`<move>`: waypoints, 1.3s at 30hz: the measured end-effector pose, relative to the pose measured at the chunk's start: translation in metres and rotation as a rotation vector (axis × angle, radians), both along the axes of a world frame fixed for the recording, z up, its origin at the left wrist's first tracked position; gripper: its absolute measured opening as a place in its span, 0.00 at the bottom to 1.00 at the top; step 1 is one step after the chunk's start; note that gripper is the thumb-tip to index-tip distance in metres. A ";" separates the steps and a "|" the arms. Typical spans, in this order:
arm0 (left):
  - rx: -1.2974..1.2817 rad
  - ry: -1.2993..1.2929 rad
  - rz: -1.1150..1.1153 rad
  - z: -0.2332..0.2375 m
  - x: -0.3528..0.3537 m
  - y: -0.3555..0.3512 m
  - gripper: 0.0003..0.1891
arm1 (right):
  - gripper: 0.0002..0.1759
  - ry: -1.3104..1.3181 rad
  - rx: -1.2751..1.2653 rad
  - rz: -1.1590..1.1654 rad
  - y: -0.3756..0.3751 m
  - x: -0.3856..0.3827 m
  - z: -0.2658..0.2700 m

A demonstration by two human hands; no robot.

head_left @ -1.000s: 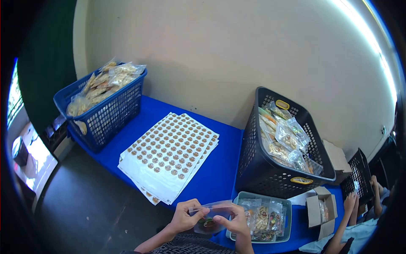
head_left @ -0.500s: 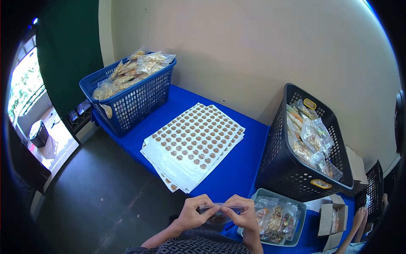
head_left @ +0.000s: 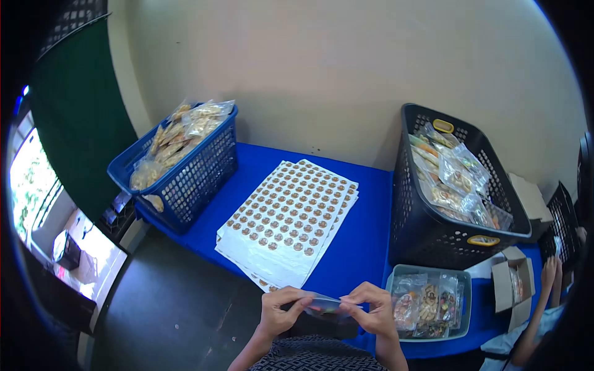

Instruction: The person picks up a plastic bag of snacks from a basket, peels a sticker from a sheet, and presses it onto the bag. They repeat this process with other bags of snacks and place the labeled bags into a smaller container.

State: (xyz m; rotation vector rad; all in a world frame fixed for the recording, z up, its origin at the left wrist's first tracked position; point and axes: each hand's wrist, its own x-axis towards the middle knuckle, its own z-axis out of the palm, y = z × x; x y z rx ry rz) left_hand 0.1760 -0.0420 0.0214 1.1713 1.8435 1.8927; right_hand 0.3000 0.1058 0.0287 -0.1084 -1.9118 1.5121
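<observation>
Low in front of my body, my left hand [head_left: 279, 312] and my right hand [head_left: 374, 309] pinch a small clear plastic bag [head_left: 325, 305] along its upper edge, one at each end. Its contents are mostly hidden; a bit of reddish and green colour shows through. Just beyond my hands lies a stack of white sticker sheets [head_left: 272, 248] with rows of round brown labels. Beside my right hand stands a pale grey-green tub [head_left: 466, 309] holding several packed clear bags [head_left: 429, 303] of food pieces.
A blue basket [head_left: 204, 179] full of bagged snacks stands at the left end of the blue-covered table [head_left: 365, 247]. At right is a black basket [head_left: 421, 232] of more packets. Behind the tub sits an open cardboard box [head_left: 504, 287]. Another person's hands [head_left: 549, 272] work at far right.
My thumbs, together at the middle of the bag's edge before, are now apart near its ends. The camera view has turned, shifting the table and baskets in the picture.
</observation>
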 end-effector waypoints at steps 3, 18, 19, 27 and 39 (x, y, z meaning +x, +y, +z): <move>0.008 0.021 0.090 -0.005 -0.003 0.008 0.05 | 0.04 -0.032 0.041 -0.051 -0.008 -0.001 -0.002; 0.172 -0.047 -0.269 -0.030 0.008 0.027 0.16 | 0.23 -0.163 0.549 -0.355 -0.038 0.003 -0.010; 0.165 -0.048 -0.282 -0.031 0.004 0.026 0.16 | 0.24 -0.090 0.491 -0.335 -0.036 0.006 -0.012; 0.075 -0.060 -0.316 -0.032 0.007 0.024 0.06 | 0.14 -0.132 0.179 -0.108 -0.017 0.010 -0.012; -0.008 0.141 -0.191 -0.028 -0.006 0.009 0.05 | 0.07 -0.197 0.213 -0.226 -0.027 -0.016 -0.020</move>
